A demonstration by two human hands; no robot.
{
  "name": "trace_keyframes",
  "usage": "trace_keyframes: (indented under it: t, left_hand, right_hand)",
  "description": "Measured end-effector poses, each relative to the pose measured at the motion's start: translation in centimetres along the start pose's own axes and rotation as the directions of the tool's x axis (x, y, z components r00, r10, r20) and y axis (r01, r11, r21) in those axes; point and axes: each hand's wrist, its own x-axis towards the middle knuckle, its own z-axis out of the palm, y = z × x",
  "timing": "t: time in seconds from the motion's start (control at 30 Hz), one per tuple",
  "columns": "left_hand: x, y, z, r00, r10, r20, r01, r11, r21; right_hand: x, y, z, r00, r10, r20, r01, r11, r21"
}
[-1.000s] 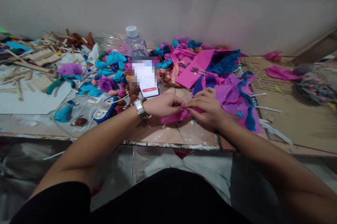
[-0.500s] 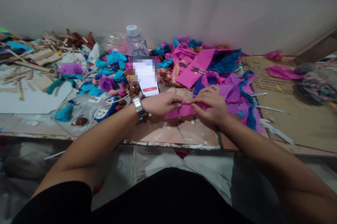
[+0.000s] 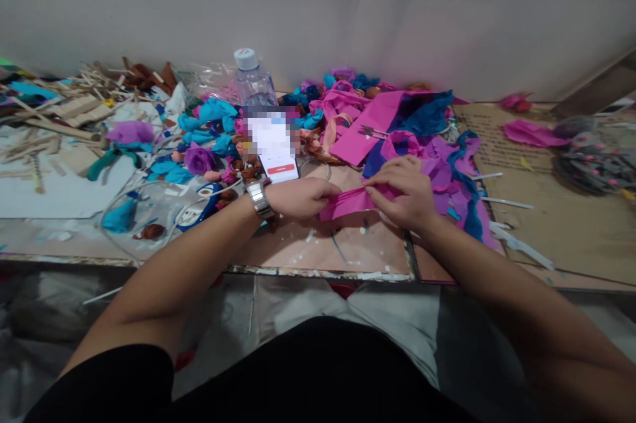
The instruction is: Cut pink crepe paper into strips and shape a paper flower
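Observation:
A strip of pink crepe paper (image 3: pixel 349 205) is stretched between my two hands, just above the table's front part. My left hand (image 3: pixel 307 198), with a metal watch at the wrist, pinches the strip's left end. Its right end is gripped between the thumb and fingers of my right hand (image 3: pixel 403 192). Small creases run along the strip's upper edge. A lit phone (image 3: pixel 281 156) leans behind my left hand. Small scissors (image 3: pixel 372 132) lie on a folded pink sheet (image 3: pixel 354 142) behind my right hand.
A capped plastic bottle (image 3: pixel 255 83) stands behind the phone. Crepe paper flowers (image 3: pixel 199 159), green-handled pliers (image 3: pixel 102 164) and wooden sticks (image 3: pixel 59 124) crowd the left. Purple paper (image 3: pixel 437 171) lies beside my right hand, with cardboard (image 3: pixel 527 211) farther right. A wall closes off the back.
My hands have moved slightly apart, and the pink strip between them now looks flatter and more spread out. The view has shifted a little.

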Motion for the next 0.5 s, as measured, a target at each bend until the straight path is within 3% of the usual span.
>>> trace_keyframes:
  t: [0.23,0.37,0.5]
  left_hand:
    - [-0.31,0.47,-0.43,0.997,-0.072,-0.008,0.071,0.995,-0.069]
    - [-0.41,0.8,-0.53,0.995,-0.008,-0.095,0.007,1.0,-0.011]
    - [-0.26,0.72,0.09,0.994,0.053,-0.1,-0.055,0.998,-0.016]
  right_hand:
    - [0.05,0.14,-0.08,0.999,0.021,-0.027,-0.021,1.0,0.021]
    - [-0.15,0.2,0.19,1.0,-0.012,0.005,0.012,0.999,0.038]
    - [-0.52,-0.1,0.65,0.997,-0.016,0.075,0.011,0.998,0.057]
